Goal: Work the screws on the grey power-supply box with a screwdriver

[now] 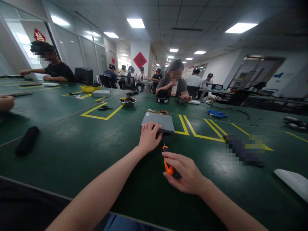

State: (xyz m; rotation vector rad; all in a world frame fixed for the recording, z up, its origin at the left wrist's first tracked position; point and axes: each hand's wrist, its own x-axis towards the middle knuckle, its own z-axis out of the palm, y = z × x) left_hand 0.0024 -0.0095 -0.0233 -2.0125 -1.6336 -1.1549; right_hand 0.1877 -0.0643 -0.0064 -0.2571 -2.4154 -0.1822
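My left hand (pixel 149 138) grips the near corner of a flat grey metal box (pixel 157 122), its fingers curled over the front edge. Coloured wires (pixel 157 112) lie along the box's far side. My right hand (pixel 185 173) holds an orange-handled screwdriver (pixel 167 163) in its fingers. The thin shaft points up toward a dark opening in the box's front, and I cannot tell whether the tip touches it.
A green workbench (pixel 72 154) with yellow tape outlines spreads around me. On it are a steel bowl (pixel 127 102), blue gloves (pixel 217 114), a black pouch (pixel 27 141) and a yellow tray (pixel 90 89). Co-workers sit along the bench, and another person's hand (pixel 6 102) enters at left.
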